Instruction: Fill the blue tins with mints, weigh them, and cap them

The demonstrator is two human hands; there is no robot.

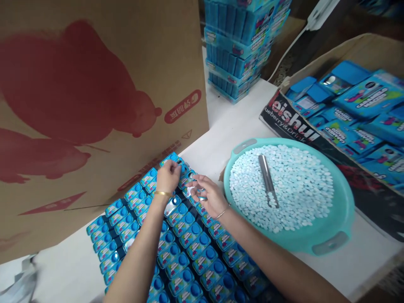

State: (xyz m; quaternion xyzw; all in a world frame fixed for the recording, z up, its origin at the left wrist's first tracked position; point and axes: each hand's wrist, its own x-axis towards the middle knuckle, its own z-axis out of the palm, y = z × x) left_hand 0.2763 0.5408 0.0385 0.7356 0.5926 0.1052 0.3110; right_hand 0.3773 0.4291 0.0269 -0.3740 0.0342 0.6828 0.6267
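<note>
Several small blue candy tins (189, 248) lie in tight rows on the white table (221, 126). My left hand (168, 176) pinches a tin at the far end of the rows, near the cardboard box. My right hand (206, 194) rests just to its right, fingers closed on another small tin with a shiny open top. To the right stands a teal round basin (328, 240) full of small white-blue tablets (299, 189), with metal tongs (268, 181) lying on them.
A big brown cardboard box (94, 105) with red print stands at the left, touching the rows. A stack of blue packs (240, 46) stands at the back. At the right an open carton (347, 54) holds blue candy boxes (362, 109).
</note>
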